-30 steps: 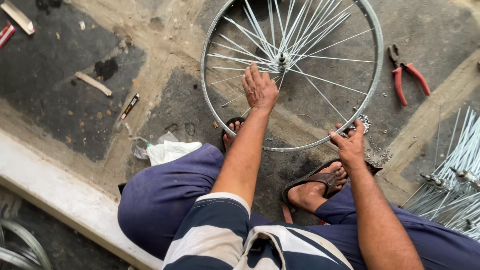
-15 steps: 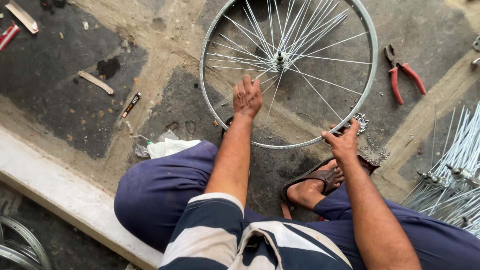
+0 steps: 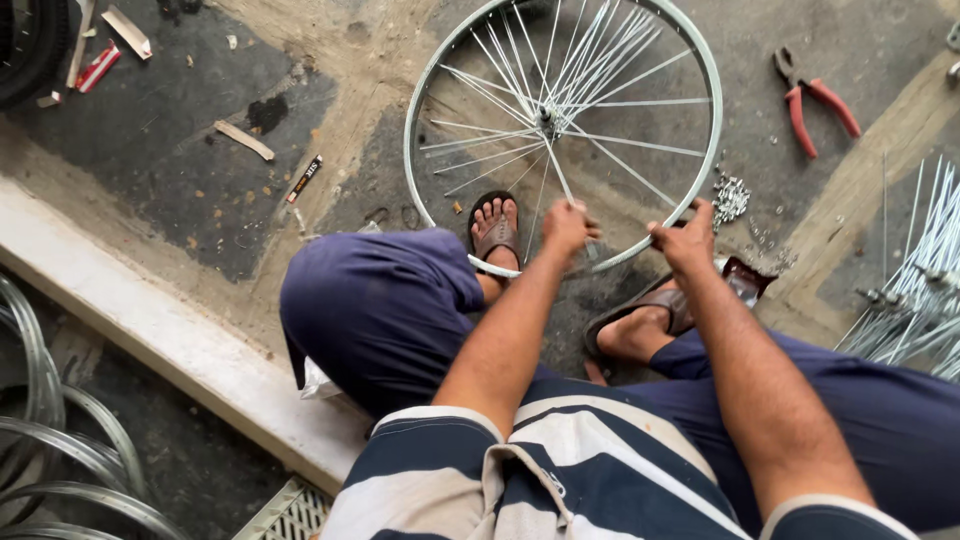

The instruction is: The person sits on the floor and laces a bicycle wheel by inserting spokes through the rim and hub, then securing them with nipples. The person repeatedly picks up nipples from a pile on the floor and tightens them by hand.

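On wheel rim (image 3: 420, 120) — both hands.

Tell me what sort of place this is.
Probably a bicycle repair or wheel-building workshop, worked at floor level. A spoked bicycle wheel lies on the stained concrete floor, loose spokes are bundled at the right, red-handled pliers lie nearby, and bare rims are stacked at lower left.

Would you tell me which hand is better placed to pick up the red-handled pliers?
Probably the right hand: it sits at the wheel rim on the pliers' side, while the left hand is farther away, among the spokes.
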